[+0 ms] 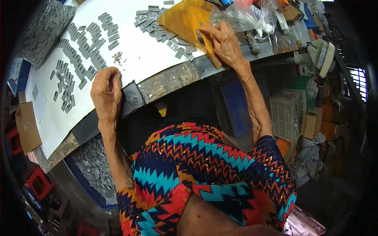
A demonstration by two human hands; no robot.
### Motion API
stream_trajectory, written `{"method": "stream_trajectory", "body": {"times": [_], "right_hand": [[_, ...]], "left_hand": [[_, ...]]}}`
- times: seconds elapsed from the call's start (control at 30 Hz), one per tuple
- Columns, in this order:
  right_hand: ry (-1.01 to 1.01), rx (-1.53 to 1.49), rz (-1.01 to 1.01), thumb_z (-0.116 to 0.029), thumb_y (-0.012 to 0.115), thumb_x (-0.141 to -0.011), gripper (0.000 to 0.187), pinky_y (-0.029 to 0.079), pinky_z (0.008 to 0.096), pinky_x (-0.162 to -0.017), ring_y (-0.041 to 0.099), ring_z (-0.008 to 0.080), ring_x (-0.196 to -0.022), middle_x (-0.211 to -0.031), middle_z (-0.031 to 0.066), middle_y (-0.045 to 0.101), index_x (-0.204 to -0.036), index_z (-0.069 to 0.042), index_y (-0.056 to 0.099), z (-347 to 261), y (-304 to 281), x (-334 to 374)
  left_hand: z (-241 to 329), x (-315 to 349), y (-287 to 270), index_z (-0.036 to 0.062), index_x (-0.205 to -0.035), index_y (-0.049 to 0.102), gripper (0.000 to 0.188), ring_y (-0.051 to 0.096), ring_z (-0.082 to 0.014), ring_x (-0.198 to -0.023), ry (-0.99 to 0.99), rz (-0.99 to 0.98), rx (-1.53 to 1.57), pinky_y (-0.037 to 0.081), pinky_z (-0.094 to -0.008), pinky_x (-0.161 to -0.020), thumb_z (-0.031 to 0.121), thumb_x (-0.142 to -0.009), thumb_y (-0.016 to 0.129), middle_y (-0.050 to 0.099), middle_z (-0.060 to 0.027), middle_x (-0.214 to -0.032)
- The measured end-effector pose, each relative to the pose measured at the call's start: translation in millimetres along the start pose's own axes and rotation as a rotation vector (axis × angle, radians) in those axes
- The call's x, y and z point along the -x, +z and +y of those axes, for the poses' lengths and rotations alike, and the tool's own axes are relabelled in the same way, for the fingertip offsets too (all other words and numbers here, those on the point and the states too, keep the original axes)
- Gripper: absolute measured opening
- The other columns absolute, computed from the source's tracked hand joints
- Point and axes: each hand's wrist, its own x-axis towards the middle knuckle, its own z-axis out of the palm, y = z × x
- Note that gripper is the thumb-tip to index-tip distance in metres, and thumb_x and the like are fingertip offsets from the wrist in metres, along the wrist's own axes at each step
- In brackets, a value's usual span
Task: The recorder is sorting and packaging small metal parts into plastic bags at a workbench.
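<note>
— Grey little blocks (pixel 80 53), lots of them! Where are they all?

— They lie in rows and small heaps on the big white sheet (pixel 138 63) that covers the table. More of them sit up by the yellow-brown paper bag (pixel 183 17), and a blue tub (pixel 88 185) under the table edge is full of the same grey bits.

— What is the left hand (pixel 106 92) doing?

— It rests at the near edge of the white sheet, fingers curled down. The fingertips touch the sheet just beside the closest blocks. I cannot tell if it has a block pinched under them.

— And the right hand (pixel 224 43)?

— That one lies flat on a thin brown board (pixel 212 53), right next to the paper bag. The fingers are spread a bit and press on the board. Some grey blocks sit just beside it, near the table's edge.

— What is that tiny pile in the middle?

— A few very small brownish bits (pixel 117 58) on the white sheet, between the two groups of blocks. They are too small to tell what they are.

— What else is around?

— Clear plastic bags (pixel 244 15) lie past the right hand. A white crate (pixel 285 114) stands on the floor to the right.
</note>
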Motion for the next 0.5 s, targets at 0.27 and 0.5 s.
{"method": "stream_trajectory", "body": {"times": [0.27, 0.5], "right_hand": [[-0.002, -0.043, 0.001, 0.002, 0.050, -0.079, 0.030, 0.044, 0.0328, -0.065, 0.054, 0.0252, -0.075, -0.083, 0.0118, 0.050, -0.105, -0.009, 0.059, 0.2, -2.3, 5.1], [0.031, 0.093, -0.027, 0.000, 0.049, -0.079, 0.034, 0.044, 0.0347, -0.063, 0.052, 0.0268, -0.071, -0.080, 0.0115, 0.047, -0.110, -0.013, 0.057, 6.6, 5.6, -6.5]], "left_hand": [[-1.2, 0.5, -0.9, -0.0010, -0.082, 0.056, 0.008, 0.056, -0.0218, -0.065, 0.011, -0.009, -0.005, 0.044, -0.0290, -0.060, -0.002, -0.074, 0.058, 0.056, -0.0110, -0.073], [-0.1, 0.4, 0.1, -0.0007, -0.082, 0.056, 0.007, 0.056, -0.0210, -0.065, -0.014, -0.016, -0.032, 0.045, -0.0283, -0.060, -0.002, -0.075, 0.058, 0.056, -0.0105, -0.073]]}}
